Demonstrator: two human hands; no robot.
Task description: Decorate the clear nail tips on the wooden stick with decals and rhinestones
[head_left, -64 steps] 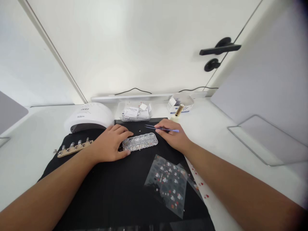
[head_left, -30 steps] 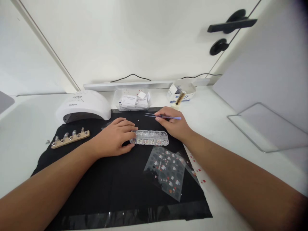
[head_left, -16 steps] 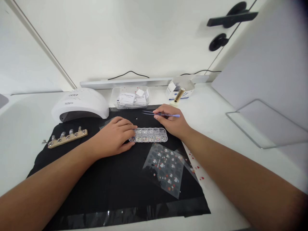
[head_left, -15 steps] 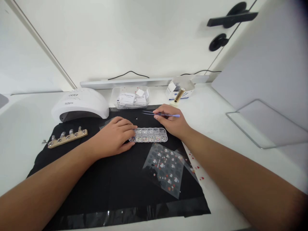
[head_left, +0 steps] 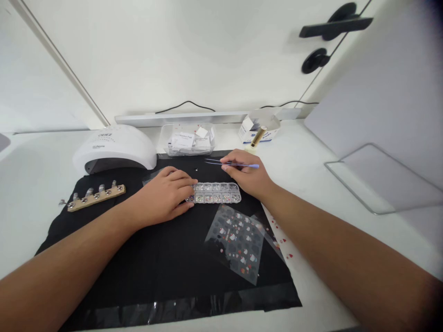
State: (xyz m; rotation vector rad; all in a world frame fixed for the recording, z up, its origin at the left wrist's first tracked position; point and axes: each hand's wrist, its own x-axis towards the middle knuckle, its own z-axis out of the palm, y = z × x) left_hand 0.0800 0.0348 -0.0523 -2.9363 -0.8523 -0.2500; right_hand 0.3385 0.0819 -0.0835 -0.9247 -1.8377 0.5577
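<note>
My left hand [head_left: 170, 193] grips the left end of a clear compartment box [head_left: 216, 193], its fingers along the far side and thumb at the near side. Small rhinestones fill the box's compartments, and the left end is hidden under my fingers. In my right hand [head_left: 247, 171] is a pair of purple tweezers [head_left: 238, 164], pinched between thumb and fingers. Their thin tips point left, above the black mat beyond the box, and look apart. A tiny light speck [head_left: 196, 169] lies on the mat near the tips.
A white nail lamp [head_left: 116, 148] and a wooden strip with nail tips [head_left: 97, 198] are at left. Behind stand a plastic tub of packets [head_left: 188, 139], an open carton [head_left: 268, 124] and a gold-capped bottle [head_left: 258, 137]. Sticker sheets [head_left: 238, 242] lie near right on the black mat [head_left: 152, 272].
Almost nothing differs; the view has shifted very slightly. Both hands keep their places on the box and the tweezers.
</note>
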